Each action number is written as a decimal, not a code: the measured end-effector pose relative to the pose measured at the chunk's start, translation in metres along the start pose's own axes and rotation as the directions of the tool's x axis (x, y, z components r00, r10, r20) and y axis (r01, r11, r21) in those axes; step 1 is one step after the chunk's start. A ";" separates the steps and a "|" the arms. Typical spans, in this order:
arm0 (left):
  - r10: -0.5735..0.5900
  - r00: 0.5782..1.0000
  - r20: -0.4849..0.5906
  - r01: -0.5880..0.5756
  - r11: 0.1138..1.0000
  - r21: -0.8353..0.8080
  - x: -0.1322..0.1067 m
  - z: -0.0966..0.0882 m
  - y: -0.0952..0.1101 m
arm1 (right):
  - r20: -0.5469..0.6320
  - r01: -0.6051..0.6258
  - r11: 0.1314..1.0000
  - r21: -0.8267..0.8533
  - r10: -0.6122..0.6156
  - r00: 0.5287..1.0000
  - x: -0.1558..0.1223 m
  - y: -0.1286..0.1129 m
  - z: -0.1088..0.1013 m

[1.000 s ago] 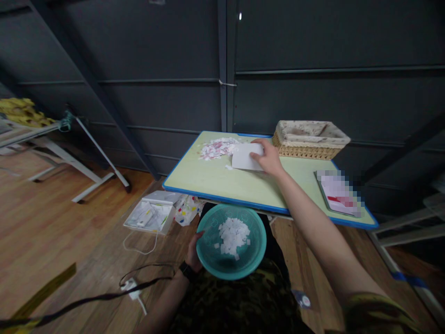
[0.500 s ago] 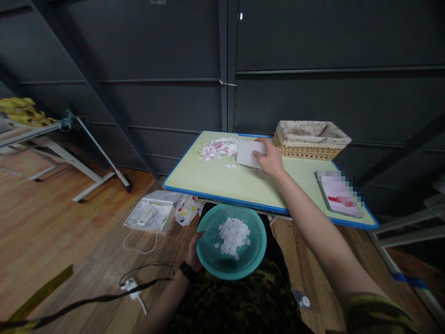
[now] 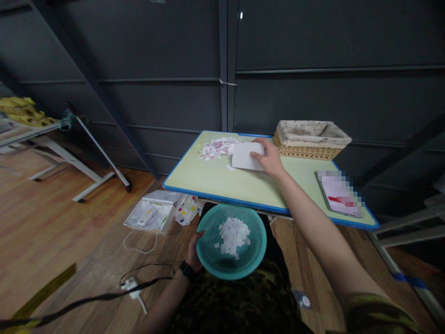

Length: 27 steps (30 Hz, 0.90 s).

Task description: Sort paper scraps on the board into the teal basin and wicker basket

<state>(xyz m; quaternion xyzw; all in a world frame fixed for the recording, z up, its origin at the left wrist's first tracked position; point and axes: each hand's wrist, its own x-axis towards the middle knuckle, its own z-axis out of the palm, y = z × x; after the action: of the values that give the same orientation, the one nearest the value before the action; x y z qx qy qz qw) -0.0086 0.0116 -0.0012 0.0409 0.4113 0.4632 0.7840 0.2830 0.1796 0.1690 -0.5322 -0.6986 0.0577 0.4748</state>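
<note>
Right hand (image 3: 269, 157) gripping a white card (image 3: 244, 157) on the green tabletop (image 3: 222, 183), paper scraps (image 3: 217, 148) at the card's 9 o'clock, wicker basket (image 3: 311, 139) at 2 o'clock, left hand (image 3: 193, 253) clasping a teal bowl (image 3: 222, 264) (white paper bits (image 3: 233, 236) inside) below the near edge.

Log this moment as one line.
left hand: holds teal basket of paper bits | right hand: grips white card on table beside scrap pile
</note>
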 end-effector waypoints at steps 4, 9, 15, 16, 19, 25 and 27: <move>-0.031 0.999 0.024 0.032 0.999 -0.029 0.000 0.000 0.001 | 0.026 0.000 0.999 0.042 -0.001 1.000 0.001 0.001 0.001; -0.043 0.999 0.008 0.044 0.998 -0.034 0.001 -0.001 0.001 | -0.019 -0.008 1.000 0.013 0.008 1.000 0.000 0.001 0.004; -0.038 0.999 0.031 0.039 0.998 -0.042 0.001 0.000 0.000 | 0.015 0.016 1.000 -0.006 -0.016 1.000 0.000 0.001 0.004; -0.039 0.999 0.033 0.041 0.998 -0.050 0.000 0.000 0.000 | 0.016 0.009 1.000 0.002 -0.009 1.000 0.000 0.000 0.003; -0.046 0.998 0.037 0.048 0.997 -0.058 0.000 0.000 0.000 | 0.006 -0.011 1.000 0.022 0.010 1.000 0.000 -0.001 0.001; -0.057 0.998 0.026 0.058 0.997 -0.054 0.001 -0.001 0.000 | 0.013 -0.011 0.999 0.035 0.011 1.000 0.001 -0.003 -0.001; -0.048 0.999 0.015 0.048 0.998 -0.042 0.001 -0.002 0.000 | 0.005 -0.019 0.999 0.044 0.019 1.000 0.001 -0.002 -0.002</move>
<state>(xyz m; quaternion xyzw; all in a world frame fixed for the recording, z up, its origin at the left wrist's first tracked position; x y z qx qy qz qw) -0.0094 0.0120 -0.0031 0.0176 0.3967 0.4525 0.7985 0.2829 0.1789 0.1721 -0.5280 -0.6932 0.0786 0.4842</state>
